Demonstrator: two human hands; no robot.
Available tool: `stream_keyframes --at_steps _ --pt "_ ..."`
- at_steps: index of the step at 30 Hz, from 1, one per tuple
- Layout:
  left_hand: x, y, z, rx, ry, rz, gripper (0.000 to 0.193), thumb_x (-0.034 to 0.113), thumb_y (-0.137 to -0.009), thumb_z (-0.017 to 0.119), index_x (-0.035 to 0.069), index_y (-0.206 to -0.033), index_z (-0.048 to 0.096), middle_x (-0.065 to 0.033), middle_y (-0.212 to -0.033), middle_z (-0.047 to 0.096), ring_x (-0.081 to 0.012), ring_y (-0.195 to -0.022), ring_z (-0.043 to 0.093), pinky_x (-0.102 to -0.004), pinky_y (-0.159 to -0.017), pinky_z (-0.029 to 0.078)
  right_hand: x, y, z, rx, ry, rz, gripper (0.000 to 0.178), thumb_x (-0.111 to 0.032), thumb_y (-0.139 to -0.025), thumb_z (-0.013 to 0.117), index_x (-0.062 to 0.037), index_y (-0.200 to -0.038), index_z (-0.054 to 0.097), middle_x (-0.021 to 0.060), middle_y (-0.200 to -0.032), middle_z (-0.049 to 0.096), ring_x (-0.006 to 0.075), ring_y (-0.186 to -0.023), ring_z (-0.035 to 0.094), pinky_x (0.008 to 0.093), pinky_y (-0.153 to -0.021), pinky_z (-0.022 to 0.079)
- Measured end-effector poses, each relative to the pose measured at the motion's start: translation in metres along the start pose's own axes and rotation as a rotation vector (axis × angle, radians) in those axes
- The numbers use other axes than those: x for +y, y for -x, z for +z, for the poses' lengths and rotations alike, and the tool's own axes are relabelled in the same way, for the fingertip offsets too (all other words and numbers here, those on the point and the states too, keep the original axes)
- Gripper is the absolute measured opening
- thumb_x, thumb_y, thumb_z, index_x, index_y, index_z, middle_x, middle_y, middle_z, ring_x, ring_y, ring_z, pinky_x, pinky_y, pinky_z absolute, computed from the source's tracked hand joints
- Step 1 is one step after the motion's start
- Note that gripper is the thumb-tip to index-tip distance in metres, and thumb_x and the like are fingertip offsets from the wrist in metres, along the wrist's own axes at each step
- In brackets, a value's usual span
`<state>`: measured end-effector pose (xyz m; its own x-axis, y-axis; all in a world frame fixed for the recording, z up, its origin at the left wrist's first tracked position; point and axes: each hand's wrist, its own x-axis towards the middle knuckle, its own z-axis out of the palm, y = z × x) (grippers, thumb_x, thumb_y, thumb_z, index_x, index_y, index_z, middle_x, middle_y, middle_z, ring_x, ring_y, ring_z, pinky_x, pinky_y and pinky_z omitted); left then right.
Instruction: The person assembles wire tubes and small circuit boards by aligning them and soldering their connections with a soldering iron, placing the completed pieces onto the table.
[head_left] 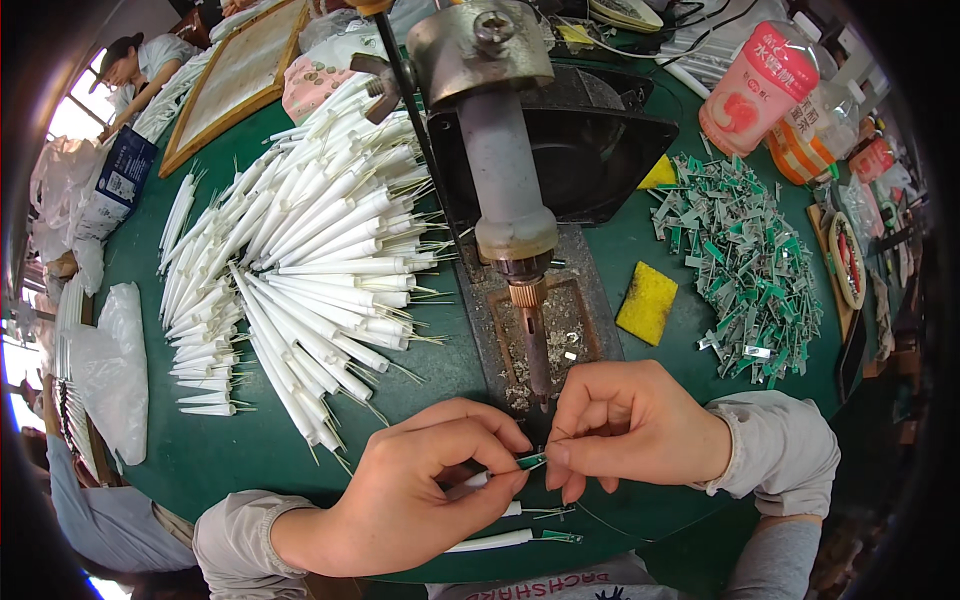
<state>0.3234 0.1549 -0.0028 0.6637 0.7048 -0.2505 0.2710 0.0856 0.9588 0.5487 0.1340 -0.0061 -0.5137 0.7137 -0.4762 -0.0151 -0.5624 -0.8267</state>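
My left hand is closed in a pinch on a small green circuit board, with a white tube running back under its fingers. Thumb and forefinger of my right hand are pressed together at the board's other end; what they hold is too small to make out. A thin wire curves out below that hand. Just above the fingertips, the upright soldering iron points its tip downward. On the table under my hands lies another white tube with a green board at its end.
A big heap of white tubes with wire ends spreads to the left. Loose green boards are piled at right, near a yellow sponge and a pink-labelled bottle. Behind the iron stands a black fan-like housing. Another person sits far left.
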Motion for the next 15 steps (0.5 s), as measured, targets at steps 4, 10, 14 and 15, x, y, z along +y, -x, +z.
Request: stream_keyframes --at_steps 4,10,14,15 --pt "-0.0011 0.0016 0.0016 -0.002 0.049 -0.048 0.008 -0.006 -0.081 0.066 -0.001 -0.085 0.063 -0.0112 -0.105 0.059 -0.0102 -0.087 0.061 -0.0213 -0.07 0.052 0.0033 -0.0014 -0.0015 -0.026 -0.039 -0.005 0.012 -0.012 -0.091 0.061 -0.0035 -0.09 0.052 0.007 -0.08 0.068 0.0119 -0.07 0.067 0.0193 -0.048 0.044" --pt "-0.0017 0.0033 0.0013 -0.008 0.075 -0.063 0.008 -0.007 -0.082 0.064 -0.002 -0.087 0.062 -0.0125 -0.104 0.06 -0.0108 -0.088 0.061 -0.0216 -0.07 0.052 0.0055 -0.0023 -0.0021 -0.044 -0.05 -0.015 0.012 -0.013 -0.091 0.06 -0.0034 -0.09 0.052 0.0075 -0.08 0.068 0.0124 -0.07 0.068 0.0192 -0.048 0.044" --pt "-0.0013 0.0036 0.0015 -0.011 0.083 -0.065 0.007 -0.007 -0.083 0.064 -0.002 -0.087 0.062 -0.0128 -0.104 0.06 -0.011 -0.087 0.061 -0.0217 -0.069 0.053 0.0069 -0.0026 -0.0021 -0.052 -0.074 -0.029 0.012 -0.012 -0.091 0.06 -0.0032 -0.089 0.052 0.0079 -0.08 0.068 0.0127 -0.07 0.068 0.0188 -0.047 0.043" --pt "-0.0012 0.0037 0.0017 -0.009 0.094 -0.069 0.007 -0.008 -0.083 0.064 -0.002 -0.087 0.062 -0.0129 -0.104 0.06 -0.0111 -0.086 0.062 -0.0218 -0.069 0.053 0.0071 -0.0029 -0.0024 -0.053 -0.076 -0.029 0.012 -0.012 -0.091 0.06 -0.0032 -0.089 0.052 0.0079 -0.08 0.068 0.0127 -0.07 0.068 0.0188 -0.047 0.043"
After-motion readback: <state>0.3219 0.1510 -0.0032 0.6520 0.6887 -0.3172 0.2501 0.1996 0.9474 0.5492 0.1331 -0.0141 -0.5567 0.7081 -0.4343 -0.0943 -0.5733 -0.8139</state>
